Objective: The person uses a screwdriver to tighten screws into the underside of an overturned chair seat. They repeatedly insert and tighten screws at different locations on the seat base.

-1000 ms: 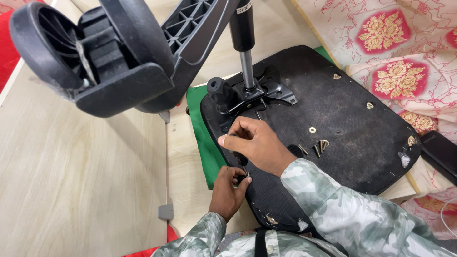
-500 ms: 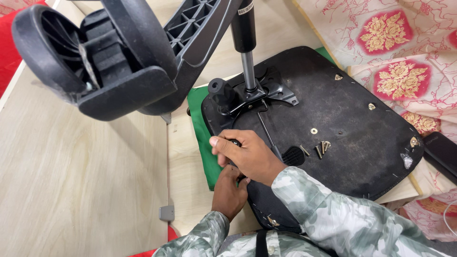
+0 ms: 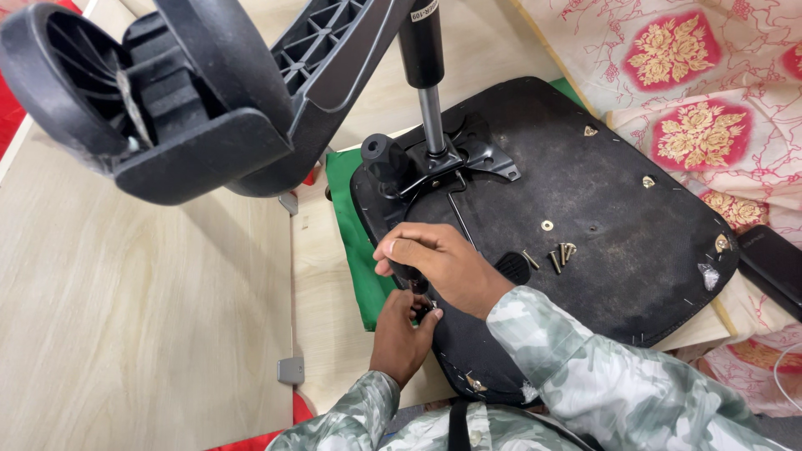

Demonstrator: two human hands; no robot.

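- Since the earlier frame, both hands have drawn closer at the seat's near-left edge; the right hand (image 3: 443,266) has slid down toward the left hand (image 3: 403,338), and the two now almost touch.
- Right hand is clenched around a dark tool handle (image 3: 409,276), its tip pointing down at the rim; left hand pinches a small fastener (image 3: 428,309) just under that tip.
- One black chair seat underside (image 3: 601,250) lies flat, upturned, with one metal mounting plate (image 3: 459,159) and one gas cylinder (image 3: 426,75) rising from it.
- One caster wheel (image 3: 109,92) on a base leg hangs over the upper left.
- About four loose screws (image 3: 555,255) lie in a cluster at mid-seat; one washer (image 3: 546,225) sits just above them.
- Seat rests on a green mat (image 3: 347,225) over a pale wooden floor (image 3: 142,334); floral cloth (image 3: 693,100) lies to the right.
- Bare floor stretches to the left; on the right the seat's edge meets the cloth.
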